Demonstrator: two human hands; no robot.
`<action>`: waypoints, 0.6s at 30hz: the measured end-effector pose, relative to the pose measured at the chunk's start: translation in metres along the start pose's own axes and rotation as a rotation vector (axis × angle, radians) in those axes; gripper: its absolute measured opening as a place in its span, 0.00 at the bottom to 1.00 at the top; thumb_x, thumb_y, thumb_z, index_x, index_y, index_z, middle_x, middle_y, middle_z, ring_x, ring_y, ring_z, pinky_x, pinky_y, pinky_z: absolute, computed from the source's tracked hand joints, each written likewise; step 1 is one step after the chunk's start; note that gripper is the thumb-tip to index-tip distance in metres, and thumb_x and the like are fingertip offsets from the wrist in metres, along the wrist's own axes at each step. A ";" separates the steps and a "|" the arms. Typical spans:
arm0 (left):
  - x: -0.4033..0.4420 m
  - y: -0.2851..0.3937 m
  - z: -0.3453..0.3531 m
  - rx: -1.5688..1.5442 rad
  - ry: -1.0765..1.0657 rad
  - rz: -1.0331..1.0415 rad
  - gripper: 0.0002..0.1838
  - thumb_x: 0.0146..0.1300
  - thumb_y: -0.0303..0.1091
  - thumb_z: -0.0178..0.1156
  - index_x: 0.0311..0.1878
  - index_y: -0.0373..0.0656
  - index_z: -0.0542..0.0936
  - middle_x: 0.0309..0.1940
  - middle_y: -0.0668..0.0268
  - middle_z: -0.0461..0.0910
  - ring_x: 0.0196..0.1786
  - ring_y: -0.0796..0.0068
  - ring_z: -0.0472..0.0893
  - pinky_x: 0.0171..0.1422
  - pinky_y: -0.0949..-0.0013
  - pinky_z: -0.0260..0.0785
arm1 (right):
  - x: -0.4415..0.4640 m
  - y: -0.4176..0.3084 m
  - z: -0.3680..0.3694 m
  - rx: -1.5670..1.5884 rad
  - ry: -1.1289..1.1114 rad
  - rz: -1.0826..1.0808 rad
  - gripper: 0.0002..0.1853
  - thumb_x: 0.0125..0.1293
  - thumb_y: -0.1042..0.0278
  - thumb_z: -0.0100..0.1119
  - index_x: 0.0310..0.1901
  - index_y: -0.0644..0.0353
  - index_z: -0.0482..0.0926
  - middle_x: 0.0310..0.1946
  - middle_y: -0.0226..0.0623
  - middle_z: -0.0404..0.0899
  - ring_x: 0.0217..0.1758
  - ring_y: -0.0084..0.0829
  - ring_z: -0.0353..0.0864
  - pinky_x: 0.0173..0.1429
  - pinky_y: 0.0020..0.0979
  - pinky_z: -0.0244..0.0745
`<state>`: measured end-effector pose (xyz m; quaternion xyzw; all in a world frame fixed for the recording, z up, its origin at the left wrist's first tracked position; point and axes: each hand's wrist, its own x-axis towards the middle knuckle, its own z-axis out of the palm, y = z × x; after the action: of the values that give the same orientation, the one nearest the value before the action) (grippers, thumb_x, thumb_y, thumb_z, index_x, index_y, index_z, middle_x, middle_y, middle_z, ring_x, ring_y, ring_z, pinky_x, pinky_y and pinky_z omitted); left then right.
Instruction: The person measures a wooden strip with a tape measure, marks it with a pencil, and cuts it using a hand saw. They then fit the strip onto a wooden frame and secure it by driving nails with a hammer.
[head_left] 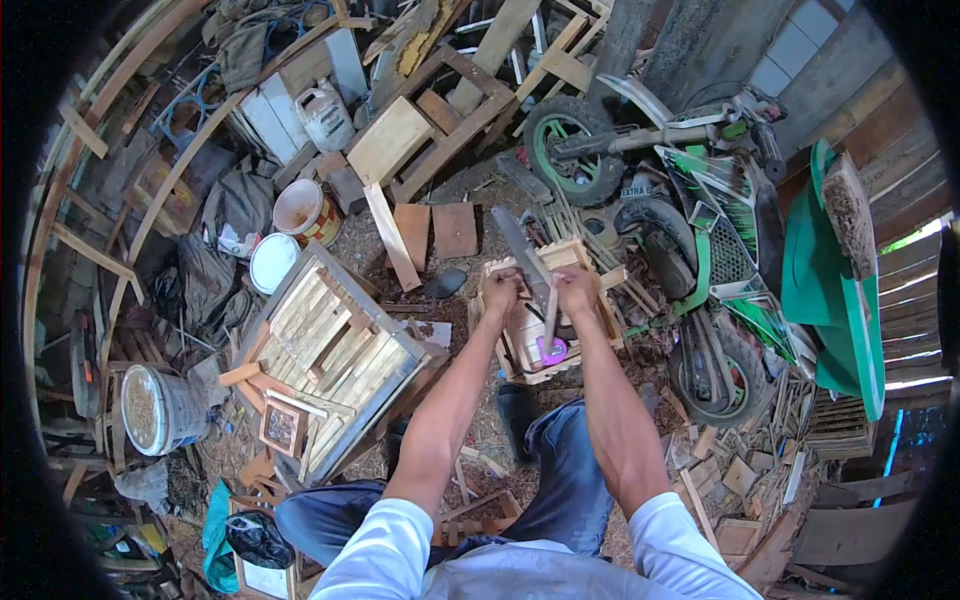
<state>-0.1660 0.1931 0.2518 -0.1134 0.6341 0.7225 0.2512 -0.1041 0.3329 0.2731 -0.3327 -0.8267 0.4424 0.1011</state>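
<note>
Wooden box [545, 375] — pale, rough-edged, gray blade [514, 236] across

Crate [565, 253] between table [300, 318], left, and motorbike [690, 225], right; bucket [322, 222] beyond table.

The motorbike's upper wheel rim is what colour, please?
The upper wheel rim is green, as the head view shows.

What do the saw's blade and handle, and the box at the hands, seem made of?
Blade: probably steel, dull finish; it looks flat, thin and grey.
Handle: likely plastic, moulded or painted; bright, even purple.
Box: wood, apparently unpainted; pale tan strips form its edges.
</note>
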 end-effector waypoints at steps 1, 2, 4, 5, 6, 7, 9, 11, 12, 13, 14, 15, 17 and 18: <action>-0.017 0.015 -0.003 -0.016 -0.072 -0.024 0.09 0.62 0.22 0.56 0.45 0.38 0.78 0.34 0.64 0.82 0.33 0.75 0.81 0.34 0.72 0.72 | 0.005 0.004 0.005 0.156 0.012 0.042 0.08 0.59 0.79 0.63 0.40 0.59 0.84 0.34 0.40 0.84 0.36 0.32 0.84 0.37 0.29 0.78; -0.034 0.027 -0.007 -0.030 -0.142 -0.051 0.08 0.64 0.24 0.57 0.45 0.40 0.79 0.36 0.64 0.83 0.34 0.75 0.82 0.35 0.72 0.71 | 0.005 0.006 0.011 0.313 0.024 0.088 0.09 0.61 0.80 0.62 0.42 0.59 0.83 0.33 0.38 0.83 0.34 0.30 0.84 0.34 0.28 0.78; -0.057 0.032 -0.022 0.059 -0.203 -0.055 0.07 0.70 0.32 0.55 0.46 0.42 0.79 0.36 0.68 0.81 0.32 0.77 0.79 0.35 0.73 0.70 | -0.010 -0.027 0.001 0.592 -0.045 0.263 0.11 0.60 0.79 0.65 0.46 0.64 0.81 0.35 0.41 0.84 0.30 0.29 0.84 0.31 0.29 0.82; -0.064 0.032 -0.036 0.088 -0.220 -0.062 0.08 0.70 0.33 0.55 0.47 0.41 0.79 0.35 0.68 0.81 0.32 0.78 0.78 0.35 0.73 0.70 | -0.013 -0.036 0.003 0.635 -0.037 0.277 0.11 0.61 0.79 0.64 0.46 0.65 0.80 0.35 0.42 0.83 0.29 0.28 0.83 0.31 0.28 0.82; -0.074 0.034 -0.052 0.114 -0.228 -0.069 0.08 0.71 0.33 0.55 0.47 0.41 0.78 0.35 0.69 0.81 0.32 0.78 0.78 0.35 0.73 0.70 | -0.016 -0.044 0.009 0.676 -0.039 0.290 0.11 0.62 0.80 0.63 0.46 0.66 0.79 0.35 0.42 0.82 0.28 0.28 0.82 0.30 0.26 0.82; -0.097 0.052 -0.063 0.119 -0.157 -0.056 0.10 0.71 0.33 0.57 0.49 0.39 0.78 0.34 0.68 0.79 0.32 0.78 0.78 0.36 0.74 0.71 | -0.019 -0.050 0.014 0.689 -0.095 0.248 0.09 0.63 0.79 0.63 0.45 0.68 0.79 0.35 0.42 0.81 0.27 0.29 0.82 0.32 0.27 0.84; -0.116 0.056 -0.104 0.067 -0.048 0.016 0.10 0.70 0.31 0.58 0.50 0.37 0.78 0.34 0.67 0.80 0.32 0.78 0.78 0.37 0.74 0.72 | -0.028 -0.074 0.025 0.784 -0.205 0.243 0.09 0.63 0.79 0.63 0.45 0.69 0.78 0.35 0.43 0.81 0.29 0.31 0.83 0.34 0.28 0.84; -0.138 0.076 -0.143 -0.030 0.065 0.040 0.11 0.68 0.29 0.60 0.50 0.36 0.77 0.34 0.65 0.81 0.33 0.76 0.80 0.39 0.73 0.76 | -0.042 -0.099 0.044 0.819 -0.334 0.234 0.11 0.63 0.79 0.63 0.46 0.70 0.76 0.35 0.45 0.81 0.30 0.31 0.83 0.35 0.28 0.84; -0.148 0.084 -0.164 -0.054 0.162 0.055 0.11 0.66 0.27 0.61 0.48 0.32 0.76 0.36 0.60 0.82 0.34 0.74 0.82 0.40 0.73 0.78 | -0.053 -0.108 0.057 0.813 -0.416 0.205 0.11 0.63 0.79 0.63 0.46 0.71 0.76 0.35 0.46 0.81 0.31 0.32 0.84 0.35 0.28 0.84; -0.157 0.092 -0.185 -0.067 0.249 0.103 0.10 0.66 0.26 0.61 0.46 0.31 0.76 0.34 0.59 0.82 0.33 0.74 0.82 0.39 0.72 0.78 | -0.065 -0.121 0.068 0.807 -0.496 0.174 0.12 0.63 0.79 0.63 0.47 0.71 0.75 0.36 0.46 0.82 0.31 0.32 0.84 0.36 0.28 0.84; -0.167 0.098 -0.206 -0.080 0.337 0.147 0.09 0.65 0.25 0.61 0.44 0.30 0.75 0.32 0.58 0.82 0.32 0.73 0.82 0.38 0.71 0.79 | -0.079 -0.133 0.079 0.808 -0.533 0.142 0.13 0.62 0.79 0.63 0.47 0.71 0.75 0.36 0.47 0.82 0.32 0.32 0.84 0.36 0.28 0.84; -0.178 0.105 -0.224 -0.126 0.407 0.154 0.09 0.65 0.25 0.61 0.44 0.29 0.74 0.33 0.56 0.82 0.32 0.71 0.83 0.39 0.71 0.80 | -0.098 -0.151 0.087 0.811 -0.567 0.112 0.13 0.62 0.79 0.64 0.47 0.71 0.74 0.36 0.47 0.82 0.32 0.32 0.84 0.36 0.28 0.84; -0.192 0.108 -0.263 -0.194 0.472 0.181 0.10 0.65 0.24 0.61 0.45 0.29 0.73 0.34 0.54 0.82 0.32 0.70 0.83 0.40 0.71 0.80 | -0.126 -0.174 0.110 0.808 -0.597 0.113 0.14 0.61 0.80 0.64 0.47 0.71 0.74 0.37 0.47 0.82 0.33 0.32 0.85 0.36 0.28 0.85; -0.195 0.102 -0.281 -0.204 0.489 0.181 0.10 0.65 0.24 0.61 0.45 0.28 0.74 0.35 0.54 0.82 0.33 0.69 0.83 0.41 0.71 0.80 | -0.136 -0.184 0.120 0.784 -0.617 0.088 0.12 0.62 0.81 0.63 0.46 0.73 0.75 0.36 0.46 0.83 0.32 0.31 0.85 0.36 0.26 0.84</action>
<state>-0.0961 -0.1307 0.3859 -0.2521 0.6072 0.7534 0.0124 -0.1405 0.0951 0.3666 -0.1579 -0.5748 0.8014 -0.0497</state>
